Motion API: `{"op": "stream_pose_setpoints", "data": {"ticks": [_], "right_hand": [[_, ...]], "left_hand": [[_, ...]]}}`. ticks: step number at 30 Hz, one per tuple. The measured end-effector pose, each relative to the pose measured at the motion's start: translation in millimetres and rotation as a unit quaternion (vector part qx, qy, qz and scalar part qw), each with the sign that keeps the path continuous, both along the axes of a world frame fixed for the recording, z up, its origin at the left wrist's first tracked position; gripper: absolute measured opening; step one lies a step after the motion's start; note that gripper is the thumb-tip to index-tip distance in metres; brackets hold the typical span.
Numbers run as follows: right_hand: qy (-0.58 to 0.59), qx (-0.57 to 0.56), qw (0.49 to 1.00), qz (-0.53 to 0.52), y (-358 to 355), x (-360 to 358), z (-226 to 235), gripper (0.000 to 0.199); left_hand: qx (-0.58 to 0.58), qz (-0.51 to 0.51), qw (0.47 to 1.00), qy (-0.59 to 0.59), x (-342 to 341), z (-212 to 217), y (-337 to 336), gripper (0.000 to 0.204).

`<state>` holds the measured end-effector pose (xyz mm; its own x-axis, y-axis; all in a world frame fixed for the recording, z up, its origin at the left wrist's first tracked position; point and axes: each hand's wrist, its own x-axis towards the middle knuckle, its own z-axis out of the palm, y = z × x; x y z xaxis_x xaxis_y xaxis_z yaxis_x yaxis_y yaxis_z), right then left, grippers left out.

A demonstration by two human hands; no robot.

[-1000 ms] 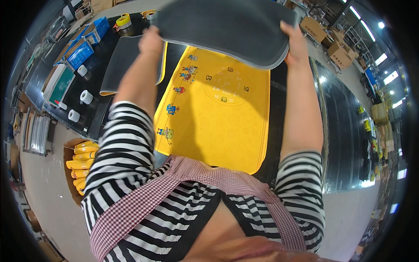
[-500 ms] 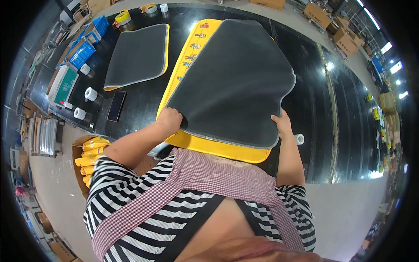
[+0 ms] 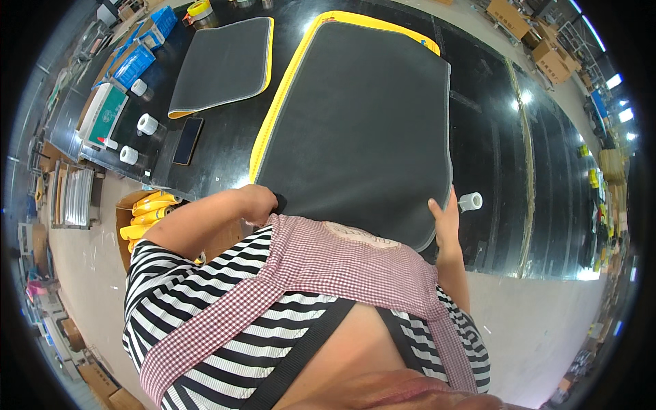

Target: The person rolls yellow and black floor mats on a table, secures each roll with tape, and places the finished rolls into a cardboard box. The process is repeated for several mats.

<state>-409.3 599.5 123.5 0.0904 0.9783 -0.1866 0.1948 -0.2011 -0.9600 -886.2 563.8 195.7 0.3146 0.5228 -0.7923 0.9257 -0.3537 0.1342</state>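
Note:
A large black mat [image 3: 362, 130] with a stitched grey edge lies on a yellow mat [image 3: 262, 140], whose border shows along the left and far sides. My left hand [image 3: 258, 203] is closed on the black mat's near left corner, close to my apron. At the near right edge, my right hand [image 3: 447, 219] has its thumb on top of the black mat and its fingers along the side, partly hidden. My apron covers part of the near edge.
A smaller black mat [image 3: 222, 65] with a yellow edge lies at the far left of the black table [image 3: 488, 164]. Nearby are a phone [image 3: 188, 141], white rolls [image 3: 147, 124] and blue bins [image 3: 133, 65]. Another white roll [image 3: 471, 201] sits beside my right hand. A carton holds yellow rolled items [image 3: 154, 205].
The black mat has slid toward me and straightened over the yellow mat, covering its near border. My left hand has come down nearer my body; my right hand has shifted slightly nearer too.

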Motion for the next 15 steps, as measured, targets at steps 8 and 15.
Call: {"op": "stream_pose_setpoints", "data": {"ticks": [8,15], "right_hand": [[0.172,-0.058,0.981,0.064,86,21,40,0.056],[0.301,0.215,0.928,0.034,264,-37,359,0.036]], "left_hand": [[0.127,0.064,0.989,0.035,-14,79,165,0.031],[0.816,0.134,0.560,-0.047,-19,334,302,0.012]]}}
